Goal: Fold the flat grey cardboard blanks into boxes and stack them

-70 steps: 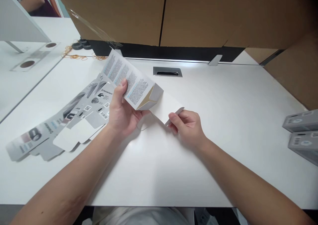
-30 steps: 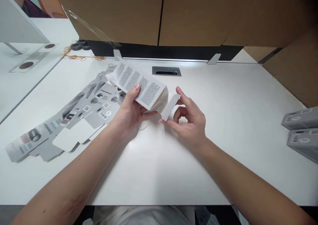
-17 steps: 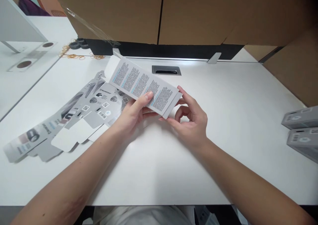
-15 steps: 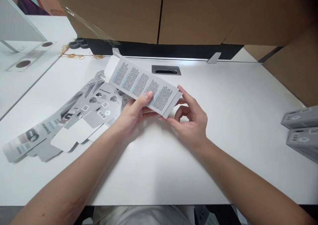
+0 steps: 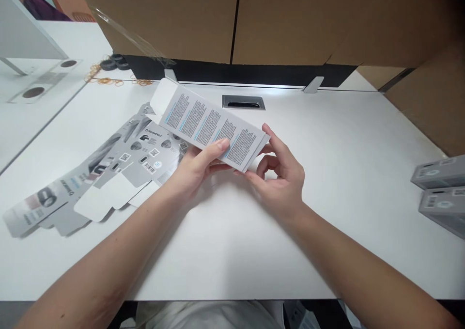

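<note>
The left hand [image 5: 192, 171] is closed around a small gray box [image 5: 207, 123], with its thumb on the side full of tiny words, and the right hand [image 5: 283, 179] holds the near end by its two corners, one finger curled in. The box is tilted over the white tabletop [image 5: 225, 251], partly above a pile of flat gray boxes [image 5: 150, 147], and a white flap [image 5: 164, 95] sticks out at its far end. Two more gray boxes [image 5: 441, 205] sit by the right edge, and yellow rubber bands [image 5: 109, 82] lie at the back left.
</note>
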Demonstrator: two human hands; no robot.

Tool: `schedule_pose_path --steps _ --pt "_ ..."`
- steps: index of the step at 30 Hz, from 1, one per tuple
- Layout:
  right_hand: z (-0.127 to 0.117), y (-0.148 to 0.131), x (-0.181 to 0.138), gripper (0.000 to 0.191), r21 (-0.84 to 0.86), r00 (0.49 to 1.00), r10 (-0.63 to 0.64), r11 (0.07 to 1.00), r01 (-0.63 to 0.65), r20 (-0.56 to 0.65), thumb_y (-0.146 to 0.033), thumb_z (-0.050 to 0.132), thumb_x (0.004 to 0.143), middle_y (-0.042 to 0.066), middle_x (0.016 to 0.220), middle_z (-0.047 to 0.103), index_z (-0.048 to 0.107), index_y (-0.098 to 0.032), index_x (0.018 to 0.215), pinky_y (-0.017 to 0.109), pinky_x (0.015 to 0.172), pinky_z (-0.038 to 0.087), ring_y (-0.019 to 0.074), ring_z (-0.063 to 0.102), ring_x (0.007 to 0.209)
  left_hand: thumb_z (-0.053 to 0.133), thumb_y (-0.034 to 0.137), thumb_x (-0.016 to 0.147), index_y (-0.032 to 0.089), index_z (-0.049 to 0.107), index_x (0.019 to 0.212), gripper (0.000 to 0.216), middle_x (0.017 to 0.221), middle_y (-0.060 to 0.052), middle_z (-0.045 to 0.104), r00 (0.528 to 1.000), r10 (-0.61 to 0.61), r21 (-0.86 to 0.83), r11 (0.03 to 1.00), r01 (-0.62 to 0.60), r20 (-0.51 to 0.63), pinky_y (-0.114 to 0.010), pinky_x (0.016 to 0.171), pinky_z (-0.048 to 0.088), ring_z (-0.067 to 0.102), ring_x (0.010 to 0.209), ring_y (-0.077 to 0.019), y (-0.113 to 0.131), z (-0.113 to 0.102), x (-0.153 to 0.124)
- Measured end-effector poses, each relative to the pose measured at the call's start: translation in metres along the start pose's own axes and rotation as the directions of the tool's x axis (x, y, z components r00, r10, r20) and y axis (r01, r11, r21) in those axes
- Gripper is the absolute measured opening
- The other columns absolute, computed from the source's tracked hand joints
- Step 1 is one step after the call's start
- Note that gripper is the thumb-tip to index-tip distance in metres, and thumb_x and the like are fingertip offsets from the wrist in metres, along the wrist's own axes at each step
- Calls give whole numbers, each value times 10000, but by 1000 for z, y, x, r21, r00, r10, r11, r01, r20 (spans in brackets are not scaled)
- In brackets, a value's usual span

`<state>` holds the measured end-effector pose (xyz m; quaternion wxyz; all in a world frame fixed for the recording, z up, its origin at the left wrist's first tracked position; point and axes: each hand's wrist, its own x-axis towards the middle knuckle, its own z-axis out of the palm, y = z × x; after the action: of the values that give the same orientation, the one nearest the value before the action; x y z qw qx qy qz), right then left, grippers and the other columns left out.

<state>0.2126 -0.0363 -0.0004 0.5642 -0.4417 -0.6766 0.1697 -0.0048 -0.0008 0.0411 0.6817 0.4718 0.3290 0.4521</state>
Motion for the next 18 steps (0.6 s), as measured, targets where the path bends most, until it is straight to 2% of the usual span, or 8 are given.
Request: schedule_pose_path --steps 6,10,14,18 --pt "2 5 1 992 3 988 -154 988 154 -18 -292 1031 991 -11 1204 811 602 -522 1855 354 579 669 121 580 593 928 770 994 194 790 1493 775 1464 -222 879 999 -43 3 999 43 30 -470 922 723 820 1432 -492 1 1 -2" --pt "4 5 0 949 -28 989 -149 989 148 -18 -330 1006 1017 -3 1198 809 602 -499 1860 354 580 672 131 596 606 934 766 997 201 776 1535 796 1433 -213 887 999 -38 23 999 37 20 -471 910 727 839 1382 -482 1 0 -2" --pt "4 5 0 931 -27 992 -124 992 124 5 -357 994 1047 -5 1218 815 583 -500 1870 369 601 680 118 559 572 972 734 978 245 761 1547 779 1500 -184 868 999 2 30 1000 0 -37 -499 940 750 833 1387 -473 2 2 -2" --pt "2 2 1 979 -7 994 -100 995 101 53 -536 1052 1030 20 1229 820 573 -458 1880 395 597 679 135 552 571 988 702 967 284 791 1482 692 1468 -125 882 991 56 42 998 -51 -123 -536 1054 752 807 1461 -464 9 -4 0"
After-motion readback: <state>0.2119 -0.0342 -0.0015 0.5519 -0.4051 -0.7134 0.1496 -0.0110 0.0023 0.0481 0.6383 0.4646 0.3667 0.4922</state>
